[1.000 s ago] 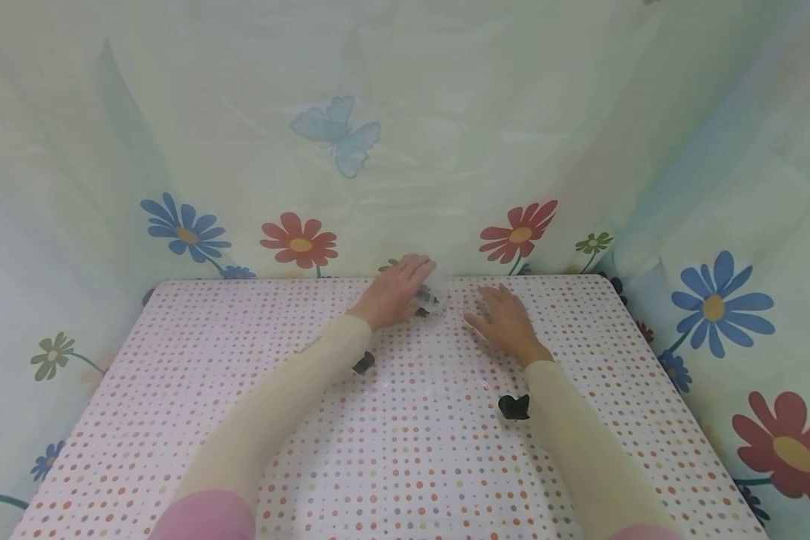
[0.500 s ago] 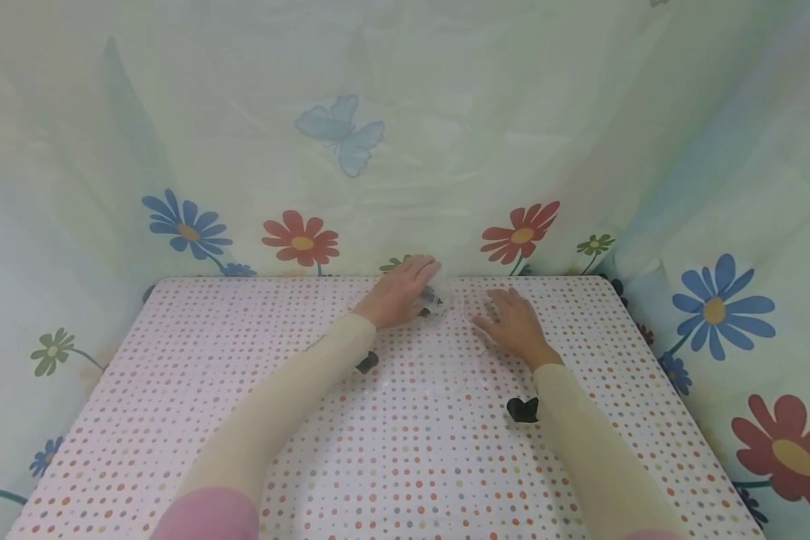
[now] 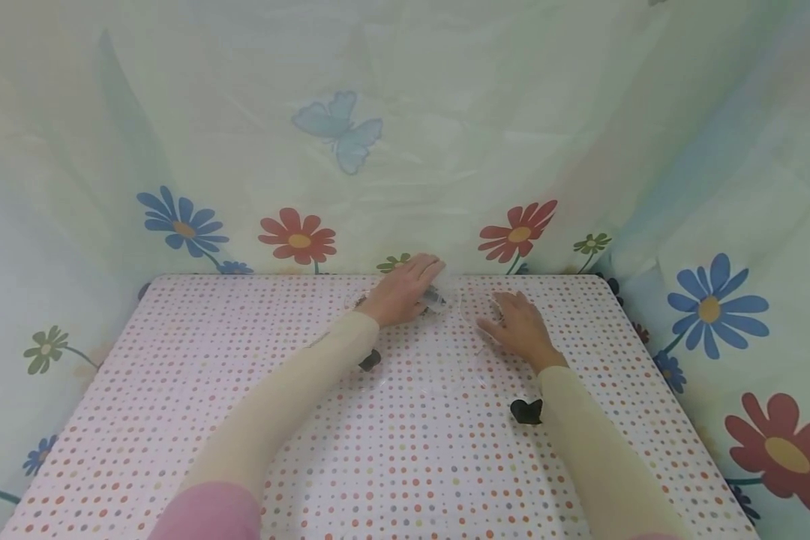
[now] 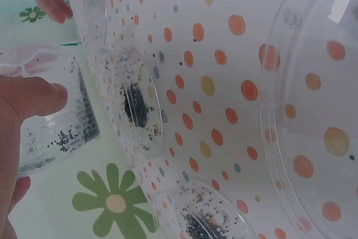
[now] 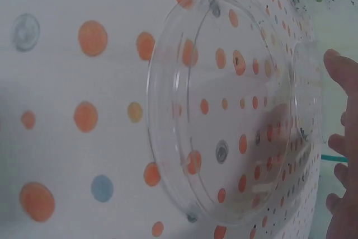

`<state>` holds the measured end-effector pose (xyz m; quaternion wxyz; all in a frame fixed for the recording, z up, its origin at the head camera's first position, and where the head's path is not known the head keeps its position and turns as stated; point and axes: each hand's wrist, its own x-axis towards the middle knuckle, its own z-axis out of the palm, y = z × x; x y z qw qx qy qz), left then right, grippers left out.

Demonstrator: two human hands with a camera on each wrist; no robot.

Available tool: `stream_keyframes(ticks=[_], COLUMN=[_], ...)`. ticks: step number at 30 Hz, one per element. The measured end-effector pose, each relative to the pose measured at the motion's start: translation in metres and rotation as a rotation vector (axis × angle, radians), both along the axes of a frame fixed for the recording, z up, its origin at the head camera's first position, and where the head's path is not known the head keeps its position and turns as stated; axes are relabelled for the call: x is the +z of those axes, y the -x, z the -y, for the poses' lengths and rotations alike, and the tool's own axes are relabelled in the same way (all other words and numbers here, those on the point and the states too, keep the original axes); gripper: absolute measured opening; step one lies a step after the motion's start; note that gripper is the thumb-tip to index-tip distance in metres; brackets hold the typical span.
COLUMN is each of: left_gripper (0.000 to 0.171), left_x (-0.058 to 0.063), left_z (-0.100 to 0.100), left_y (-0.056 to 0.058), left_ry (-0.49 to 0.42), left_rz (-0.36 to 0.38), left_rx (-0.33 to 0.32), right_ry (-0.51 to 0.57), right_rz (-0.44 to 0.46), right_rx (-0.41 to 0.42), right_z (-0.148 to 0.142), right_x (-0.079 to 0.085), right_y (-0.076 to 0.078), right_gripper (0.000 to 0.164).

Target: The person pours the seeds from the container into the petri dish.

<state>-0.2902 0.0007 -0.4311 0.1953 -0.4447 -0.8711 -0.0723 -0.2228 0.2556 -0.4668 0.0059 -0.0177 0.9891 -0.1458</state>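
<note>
Head view. One table (image 3: 351, 465), dotted cover. One left hand (image 3: 403, 292), gripping a clear cup (image 3: 434, 298) near the table's far edge. One right hand (image 3: 521, 326), relaxed, thumb apart from the fingers, nothing seen in its grasp. Clear dishes between and before the hands, outlines faint; we cannot count them from here.

Left wrist view. The cup, thumb along its wall, apart from the dishes; dark granules (image 4: 66, 139) inside. Its exact tilt we cannot tell. Beside it, a shallow dish (image 4: 159, 107) and a second dish (image 4: 235, 208), each bearing a dark heap. Stray specks on the table. Handling note, our judgement: tip slowly, lip low over a dish's middle, as such fine granules probably scatter; squeeze lightly, lest the wall flex.

Right wrist view. One large clear dish (image 5: 168, 99) on the table; a smaller clear vessel (image 5: 307, 93) near the right hand's fingers, contact uncertain. We would advise steadying a dish by its rim, fingers outside the pouring path.
</note>
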Motion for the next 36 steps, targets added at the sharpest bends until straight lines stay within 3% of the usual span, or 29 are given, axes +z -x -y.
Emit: stream_keyframes(ticks=[4, 15, 28, 36], left_gripper=[0.072, 0.074, 0.073, 0.073], left_x=[0.000, 0.002, 0.006, 0.004], left_z=[-0.003, -0.010, -0.023, -0.026], left_y=[0.000, -0.002, -0.004, -0.002], left_ry=[-0.012, 0.010, 0.009, 0.027], left_rz=[0.005, 0.028, 0.032, 0.031], left_rx=[-0.008, -0.012, -0.018, 0.000], right_ry=[-0.018, 0.061, 0.114, 0.136], right_rz=[0.015, 0.083, 0.164, 0.147], right_rx=[-0.025, -0.073, -0.073, -0.067], right_z=[-0.002, -0.009, -0.013, -0.014], right_x=[0.000, -0.007, -0.009, -0.013], right_y=[0.000, 0.002, 0.005, 0.007], right_gripper=[0.076, 0.083, 0.091, 0.091])
